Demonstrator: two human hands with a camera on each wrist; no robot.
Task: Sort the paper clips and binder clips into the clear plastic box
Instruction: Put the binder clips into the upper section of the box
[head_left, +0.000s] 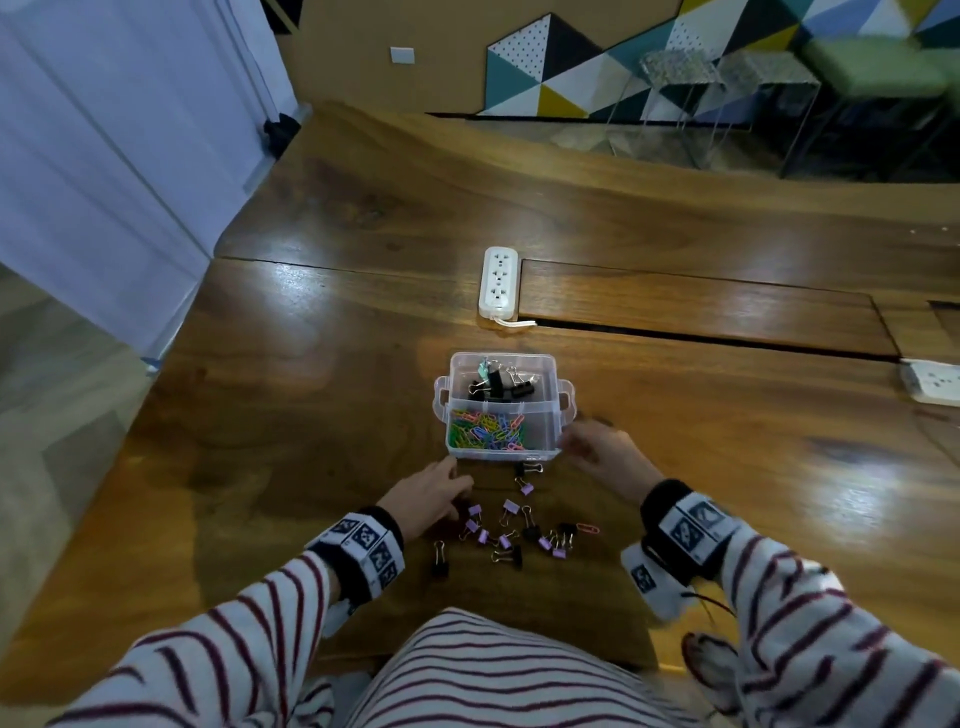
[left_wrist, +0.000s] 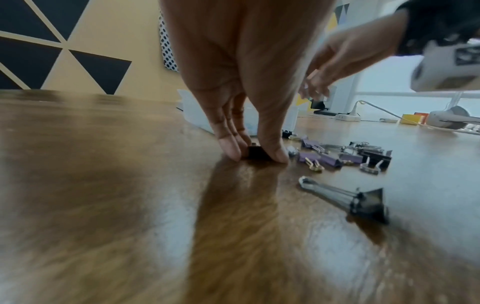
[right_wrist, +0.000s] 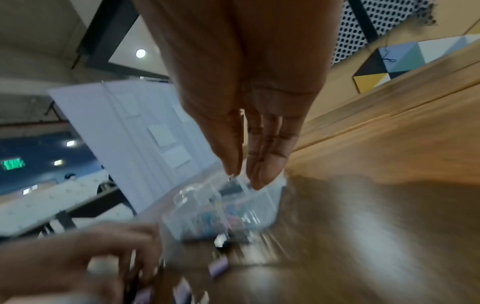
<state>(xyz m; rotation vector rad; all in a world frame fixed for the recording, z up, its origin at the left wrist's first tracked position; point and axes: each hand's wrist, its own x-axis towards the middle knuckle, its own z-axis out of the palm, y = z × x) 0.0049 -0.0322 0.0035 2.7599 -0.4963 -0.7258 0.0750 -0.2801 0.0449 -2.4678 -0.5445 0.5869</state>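
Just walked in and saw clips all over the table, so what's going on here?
A person is sorting clips into a clear plastic box. Coloured paper clips fill its near compartment, binder clips the far one. The left hand pinches a black binder clip on the table. The right hand, holding nothing, hovers by the box. More clips lie loose.

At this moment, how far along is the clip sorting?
Paper clips fill the clear box's near compartment; a few binder clips lie in the far one. Left hand pinches a black clip on the table. Right hand holds nothing. Many binder clips and one paper clip remain.
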